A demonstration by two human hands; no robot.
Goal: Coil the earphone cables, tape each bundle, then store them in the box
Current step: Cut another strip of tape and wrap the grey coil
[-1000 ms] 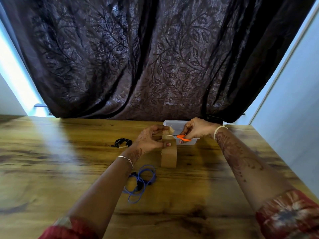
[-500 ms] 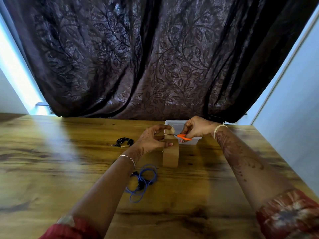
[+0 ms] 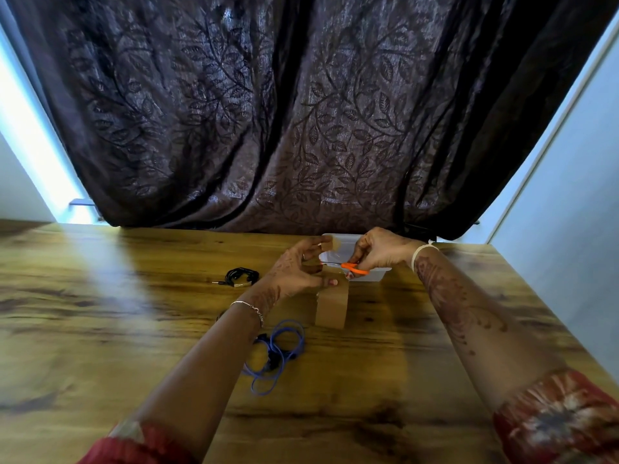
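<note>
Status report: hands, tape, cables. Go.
Left hand holds tape strip up, thumb on tape roll. Right hand holds scissors at the strip. Blue earphones, black earphones on table, unboxed. Box behind hands, nothing in the way.

Tape roll (image 3: 331, 309) in left hand (image 3: 294, 272), scissors (image 3: 355, 267) in right hand (image 3: 382, 251)

Both arms stretch forward side by side, forearms bare, red sleeves bunched near the elbows. The left hand (image 3: 296, 271) is just left of centre with its fingers curled. Its thumb presses on top of the tape roll (image 3: 331, 309), and its fingertips (image 3: 313, 244) pinch the pulled-up end. The right hand (image 3: 382, 251) sits slightly farther away and to the right, close to the left hand. Its knuckles face up and its fingers grip the orange scissors (image 3: 355, 267). The right wrist bends inward.
</note>
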